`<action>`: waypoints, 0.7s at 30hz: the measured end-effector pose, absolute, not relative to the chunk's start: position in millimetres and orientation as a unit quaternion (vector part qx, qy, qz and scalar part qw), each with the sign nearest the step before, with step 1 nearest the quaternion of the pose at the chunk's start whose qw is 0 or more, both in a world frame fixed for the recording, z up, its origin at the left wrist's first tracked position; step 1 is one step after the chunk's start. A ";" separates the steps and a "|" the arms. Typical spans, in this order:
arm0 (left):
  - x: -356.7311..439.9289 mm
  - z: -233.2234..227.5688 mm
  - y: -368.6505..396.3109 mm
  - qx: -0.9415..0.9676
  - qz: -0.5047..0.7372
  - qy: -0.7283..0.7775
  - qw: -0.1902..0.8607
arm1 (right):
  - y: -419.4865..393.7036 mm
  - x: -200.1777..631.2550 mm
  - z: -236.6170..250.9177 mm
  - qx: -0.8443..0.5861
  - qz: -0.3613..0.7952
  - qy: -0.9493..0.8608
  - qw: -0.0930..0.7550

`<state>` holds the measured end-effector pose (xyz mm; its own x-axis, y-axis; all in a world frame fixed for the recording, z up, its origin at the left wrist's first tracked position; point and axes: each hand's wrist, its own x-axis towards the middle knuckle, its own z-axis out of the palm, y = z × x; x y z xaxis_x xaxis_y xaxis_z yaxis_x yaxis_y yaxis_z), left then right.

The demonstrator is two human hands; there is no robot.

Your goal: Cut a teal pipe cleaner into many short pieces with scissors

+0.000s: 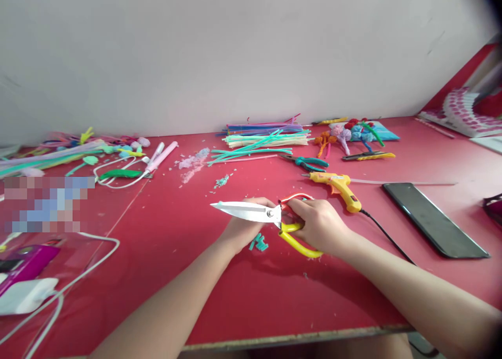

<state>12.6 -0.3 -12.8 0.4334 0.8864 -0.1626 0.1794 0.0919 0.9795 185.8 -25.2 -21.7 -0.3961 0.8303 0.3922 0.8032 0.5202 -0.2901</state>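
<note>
Slim pink wand with white cord [161,157]: far left of the left fingers, perhaps parked out of the way.
Loose pile of turquoise fuzz clippings [221,181]: beyond the left fingers, seemingly swept aside.
Left hand [243,229]: behind the blades; fingers mostly hidden, so their grip cannot be told.
Large steel scissors with red and yellow handles [251,211]: blades together, crossing in front of the left hand, tip pointing left.
Short cut turquoise lengths [259,242]: grouped on the table just below the left fingers, likely to stay together.
Right hand [323,223]: fingers curled around the scissor handles, presumably for leverage.
Yellow glue gun with black cord [335,186]: beyond the right fingers, apparently within easy reach.
Flat black phone [435,220]: right of the right fingers, lying clear of the blades.
</note>
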 end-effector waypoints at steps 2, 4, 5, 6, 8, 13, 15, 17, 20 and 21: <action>11.4 -12.3 0.5 0.607 0.299 0.438 0.592 | -25.0 184.8 -20.5 -0.495 0.039 -0.829 0.255; 11.8 -13.2 0.7 0.589 0.310 0.431 0.609 | -25.1 183.5 -18.0 -0.510 0.063 -0.817 0.261; 12.3 -13.6 0.8 0.580 0.313 0.430 0.617 | -25.1 183.1 -16.5 -0.520 0.078 -0.808 0.265; 13.0 -13.6 1.0 0.574 0.314 0.430 0.623 | -25.2 183.0 -15.0 -0.532 0.097 -0.797 0.269; 13.6 -12.4 2.0 0.571 0.328 0.432 0.616 | -25.3 183.9 -12.1 -0.558 0.145 -0.769 0.278; 7.8 -4.5 8.4 0.549 0.471 0.446 0.527 | -26.1 190.3 -4.7 -0.548 0.298 -0.741 0.249; 4.7 -1.7 10.5 0.516 0.520 0.449 0.512 | -27.1 191.6 -1.5 -0.538 0.308 -0.753 0.221; 2.9 0.4 10.9 0.494 0.545 0.445 0.511 | -28.3 191.8 1.1 -0.542 0.290 -0.764 0.195; 2.8 2.7 9.2 0.482 0.561 0.443 0.507 | -29.8 191.3 3.2 -0.550 0.273 -0.770 0.171; 3.1 3.1 8.3 0.481 0.562 0.444 0.505 | -30.0 191.3 3.4 -0.550 0.272 -0.772 0.166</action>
